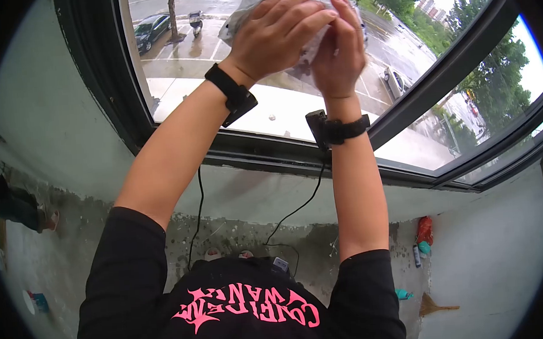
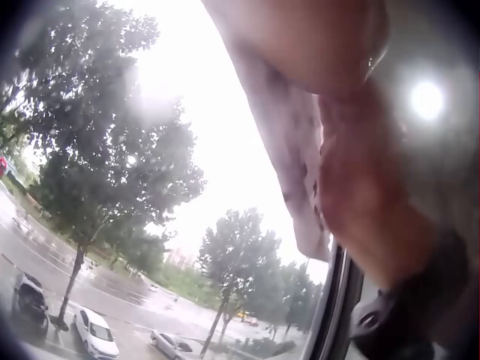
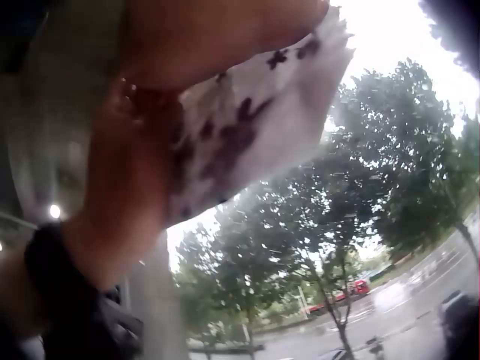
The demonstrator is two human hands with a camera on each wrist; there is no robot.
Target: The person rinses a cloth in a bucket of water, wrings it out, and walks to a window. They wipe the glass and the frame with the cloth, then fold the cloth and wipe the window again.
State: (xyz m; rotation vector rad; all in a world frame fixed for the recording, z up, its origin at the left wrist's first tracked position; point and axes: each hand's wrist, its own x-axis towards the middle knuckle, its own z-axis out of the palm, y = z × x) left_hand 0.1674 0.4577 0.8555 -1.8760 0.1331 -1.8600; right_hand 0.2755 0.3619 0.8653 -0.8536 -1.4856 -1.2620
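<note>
A pale grey-white cloth with dark spots (image 1: 240, 21) lies under both raised hands, in front of the window glass. My left hand (image 1: 282, 35) rests on it with fingers stretched across toward the right. Beside it, my right hand (image 1: 339, 56) presses the cloth, fingers pointing up and the fingertips of both hands meeting. In the right wrist view the cloth (image 3: 289, 124) spreads out beyond the palm, its dark print showing. From the left wrist view, the right hand (image 2: 364, 180) appears blurred against the cloth's edge. Both wrists wear black bands.
A dark window frame (image 1: 264, 151) runs below the hands, with a sill (image 1: 186, 103) outside. Black cables (image 1: 304, 198) hang from the wrist bands. On the floor at right lie a red bag (image 1: 424, 230) and a broom (image 1: 435, 307). Another person (image 1: 12, 198) is at far left.
</note>
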